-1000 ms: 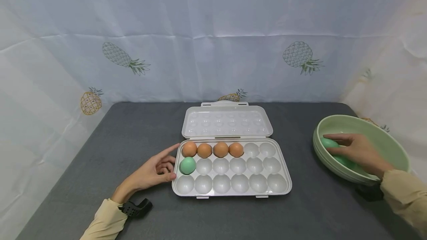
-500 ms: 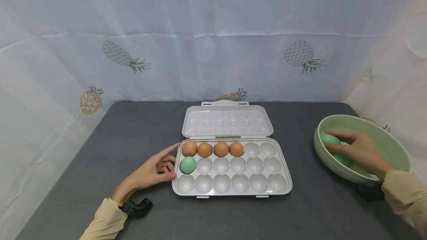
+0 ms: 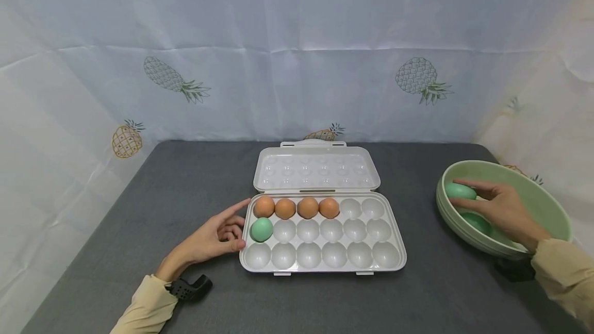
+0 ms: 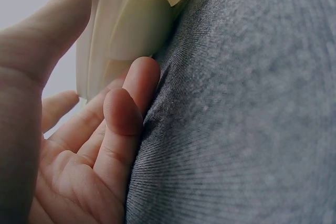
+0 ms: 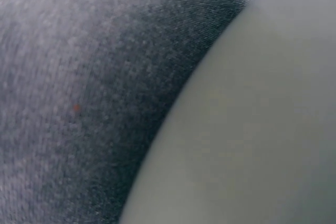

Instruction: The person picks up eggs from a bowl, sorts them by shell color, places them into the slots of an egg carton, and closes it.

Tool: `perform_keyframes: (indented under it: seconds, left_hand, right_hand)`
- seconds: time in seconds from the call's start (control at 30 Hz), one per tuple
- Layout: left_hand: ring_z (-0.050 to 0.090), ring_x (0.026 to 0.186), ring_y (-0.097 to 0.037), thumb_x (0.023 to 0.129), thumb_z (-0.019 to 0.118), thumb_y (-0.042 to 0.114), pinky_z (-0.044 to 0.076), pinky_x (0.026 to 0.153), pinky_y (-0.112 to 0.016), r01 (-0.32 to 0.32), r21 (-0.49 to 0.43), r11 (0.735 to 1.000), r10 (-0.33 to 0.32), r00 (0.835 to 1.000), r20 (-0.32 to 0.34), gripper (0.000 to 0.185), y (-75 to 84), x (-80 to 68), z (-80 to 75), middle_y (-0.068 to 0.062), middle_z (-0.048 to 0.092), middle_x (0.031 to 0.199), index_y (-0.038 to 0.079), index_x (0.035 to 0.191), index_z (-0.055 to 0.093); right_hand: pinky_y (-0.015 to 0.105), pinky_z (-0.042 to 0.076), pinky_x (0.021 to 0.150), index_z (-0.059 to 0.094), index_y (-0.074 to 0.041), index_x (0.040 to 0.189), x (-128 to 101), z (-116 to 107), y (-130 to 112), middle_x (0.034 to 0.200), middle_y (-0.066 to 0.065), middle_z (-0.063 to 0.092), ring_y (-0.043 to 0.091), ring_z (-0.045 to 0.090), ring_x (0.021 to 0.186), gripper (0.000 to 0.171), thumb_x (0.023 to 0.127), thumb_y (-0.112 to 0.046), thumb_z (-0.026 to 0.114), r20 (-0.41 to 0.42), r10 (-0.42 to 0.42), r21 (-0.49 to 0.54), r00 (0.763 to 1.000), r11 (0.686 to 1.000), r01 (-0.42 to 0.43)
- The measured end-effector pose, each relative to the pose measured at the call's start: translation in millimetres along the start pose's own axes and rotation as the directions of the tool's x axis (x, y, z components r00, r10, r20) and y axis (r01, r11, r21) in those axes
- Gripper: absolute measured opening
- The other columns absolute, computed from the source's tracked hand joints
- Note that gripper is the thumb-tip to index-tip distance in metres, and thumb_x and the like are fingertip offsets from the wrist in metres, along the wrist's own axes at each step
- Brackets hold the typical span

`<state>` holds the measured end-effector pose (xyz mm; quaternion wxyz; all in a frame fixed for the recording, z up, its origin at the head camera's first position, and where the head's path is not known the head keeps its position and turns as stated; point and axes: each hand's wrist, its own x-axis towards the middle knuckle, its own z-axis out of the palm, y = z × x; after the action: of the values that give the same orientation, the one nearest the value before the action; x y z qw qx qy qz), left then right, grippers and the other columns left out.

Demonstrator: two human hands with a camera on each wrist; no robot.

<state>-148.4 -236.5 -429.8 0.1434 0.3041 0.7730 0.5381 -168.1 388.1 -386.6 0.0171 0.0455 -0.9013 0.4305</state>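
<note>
My right hand [image 3: 503, 213] reaches into a light green bowl [image 3: 533, 189] at the right in the head view. Its thumb and fingers pinch a green egg [image 3: 459, 190] near the bowl's left wall. Below it lies another green egg [image 3: 477, 223], partly covered by the hand. My left hand [image 3: 211, 238] rests against the left edge of a white egg tray [image 3: 320, 270]. Its thumb and index finger touch the rim, and the other fingers [image 4: 121, 114] are loosely bent beside it. Several brown eggs [image 3: 307, 207] fill part of the back row; one green egg [image 3: 262, 229] sits in the middle row's left cup.
The tray's lid [image 3: 317, 169] lies folded back behind it. A dark grey cloth [image 3: 209, 169] covers the table, which meets a pineapple-print curtain [image 3: 297, 92] behind. In the right wrist view only the bowl's outer wall [image 5: 252, 119] and the cloth show.
My right hand has shifted the green egg slightly inside the bowl, and more of the egg beneath shows. My left hand and the tray have stayed in place.
</note>
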Motion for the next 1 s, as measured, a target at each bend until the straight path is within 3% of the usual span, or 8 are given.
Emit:
perform_keyframes:
  seconds: [0.33,0.57,0.8,1.0]
  left_hand:
    - [0.066,0.087,-0.003,0.095,0.071,0.005,0.055,0.072,-0.022,0.006,0.000,1.000,-0.006,1.000,-0.005,0.087,1.3,-0.4,0.0,-0.022,0.066,0.118,0.001,0.163,0.017]
    - [0.066,0.087,-0.003,0.095,0.071,0.005,0.055,0.072,-0.022,0.012,-0.014,1.000,-0.012,1.000,0.001,0.087,1.9,-0.3,0.0,-0.021,0.066,0.118,0.001,0.163,0.017]
    - [0.065,0.087,-0.002,0.095,0.071,0.005,0.055,0.073,-0.021,0.007,-0.017,1.000,-0.007,1.000,0.002,0.087,1.7,-0.8,-0.8,-0.021,0.065,0.117,0.001,0.163,0.017]
    - [0.066,0.088,-0.002,0.095,0.072,0.006,0.055,0.073,-0.021,0.009,-0.013,1.000,-0.009,1.000,0.001,0.087,1.9,-0.6,-0.2,-0.022,0.065,0.118,0.002,0.163,0.018]
  right_hand:
    - [0.006,0.045,0.082,0.064,-0.011,0.140,-5,-2,-13,0.117,-0.037,0.065,-0.024,0.054,0.110,0.050,0.092,-0.012,0.077,-0.021,0.018,0.085,1.000,0.996,-0.017]
    - [0.009,0.048,0.084,0.064,-0.008,0.140,-6,-3,-25,0.123,-0.031,0.067,-0.016,0.060,0.111,0.048,0.093,-0.005,0.075,-0.021,-0.028,0.103,0.999,0.994,0.030]
    - [0.009,0.046,0.088,0.062,-0.008,0.140,-3,4,-55,0.124,-0.022,0.069,-0.014,0.060,0.115,0.048,0.094,-0.013,0.075,0.008,-0.077,0.082,0.997,0.994,0.076]
    - [0.009,0.048,0.086,0.063,-0.011,0.141,0,22,-70,0.119,-0.027,0.070,-0.015,0.060,0.113,0.050,0.092,-0.013,0.077,0.025,-0.075,0.115,0.997,0.991,0.072]
